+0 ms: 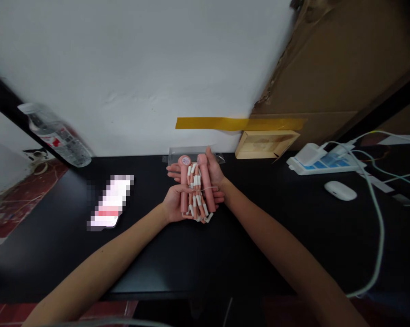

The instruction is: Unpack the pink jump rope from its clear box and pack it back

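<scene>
Pink-and-white skipping rope (pixel 195 180) in curled left hand (pixel 173 202), right hand (pixel 216 172) loosely open behind.

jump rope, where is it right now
The rope is at the centre of the head view, in the left hand and right hand, over the desk.

Black table (pixel 198 259) with phone (pixel 111 200), bottle (pixel 60 138), packaging (pixel 193 151), tray (pixel 261 146), power strip (pixel 322 168), mouse (pixel 341 190)

The left forearm (pixel 118 254) and right forearm (pixel 276 231) are extended forward and angled inward. The left hand (pixel 174 202) is held nearer, its thumb laid inward; the right hand (pixel 216 170) is placed farther forward, its fingers (pixel 173 170) straightened leftward.
</scene>
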The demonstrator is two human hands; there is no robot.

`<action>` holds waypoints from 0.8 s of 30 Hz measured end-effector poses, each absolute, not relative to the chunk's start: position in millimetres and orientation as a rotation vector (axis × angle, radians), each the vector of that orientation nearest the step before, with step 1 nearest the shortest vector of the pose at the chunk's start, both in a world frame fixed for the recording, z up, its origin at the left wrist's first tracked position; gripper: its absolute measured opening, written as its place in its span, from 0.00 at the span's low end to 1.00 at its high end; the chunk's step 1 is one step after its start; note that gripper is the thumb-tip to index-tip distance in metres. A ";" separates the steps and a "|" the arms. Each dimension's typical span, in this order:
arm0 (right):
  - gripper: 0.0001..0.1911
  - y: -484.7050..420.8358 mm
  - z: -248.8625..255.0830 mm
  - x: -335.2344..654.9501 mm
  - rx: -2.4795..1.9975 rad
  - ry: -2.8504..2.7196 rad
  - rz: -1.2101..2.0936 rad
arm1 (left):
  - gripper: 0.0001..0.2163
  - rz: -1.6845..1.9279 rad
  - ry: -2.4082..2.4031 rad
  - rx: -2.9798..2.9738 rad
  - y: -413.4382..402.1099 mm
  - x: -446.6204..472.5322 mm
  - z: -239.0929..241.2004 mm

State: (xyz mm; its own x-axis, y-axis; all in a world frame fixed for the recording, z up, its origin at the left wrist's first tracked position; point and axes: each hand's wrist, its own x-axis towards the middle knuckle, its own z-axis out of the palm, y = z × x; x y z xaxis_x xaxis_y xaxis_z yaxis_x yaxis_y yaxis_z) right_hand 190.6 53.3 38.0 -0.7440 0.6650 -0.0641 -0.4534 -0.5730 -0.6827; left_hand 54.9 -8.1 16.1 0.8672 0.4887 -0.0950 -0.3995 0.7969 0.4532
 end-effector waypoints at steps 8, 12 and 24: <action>0.52 53.8 39.0 190.7 -0.422 -0.884 2.263 | 0.30 0.551 0.198 0.431 -10.5 57.1 15.5; 0.51 54.2 42.2 193.7 -0.396 -0.946 2.229 | 0.25 0.575 0.234 0.469 -8.0 53.8 15.2; 0.26 39.1 39.9 247.8 -0.790 -1.202 1.401 | 0.21 0.911 1.315 1.665 2.9 19.1 57.5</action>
State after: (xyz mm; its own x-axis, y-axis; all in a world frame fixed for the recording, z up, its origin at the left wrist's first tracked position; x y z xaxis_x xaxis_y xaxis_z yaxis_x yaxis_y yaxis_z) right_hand 247.8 39.1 39.9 -0.2029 0.9673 0.1519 -0.2966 0.0871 -0.9510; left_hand 19.1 2.9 57.5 0.1965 0.9790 0.0548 0.3951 -0.1303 0.9093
